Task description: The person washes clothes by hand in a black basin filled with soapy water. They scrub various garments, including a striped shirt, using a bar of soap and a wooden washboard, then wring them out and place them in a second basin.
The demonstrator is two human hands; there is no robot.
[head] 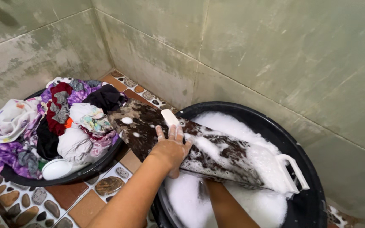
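Observation:
A brown and white patterned cloth (148, 126) lies soapy along a white plastic washboard (275, 169). The board rests tilted across a black basin (313, 185) full of foamy water (233, 126). My left hand (170, 150) presses down on the cloth, fingers closed over a white bar of soap (170, 117) whose end sticks out past my fingertips. My right forearm (224, 204) reaches under the washboard into the foam, and the hand itself is hidden there.
To the left, a second black basin (77, 175) holds a heap of coloured clothes (64, 118) and a white bowl (55, 169). Green tiled walls (275, 55) close in behind both basins. The floor (77, 198) is terracotta tile set with pebbles.

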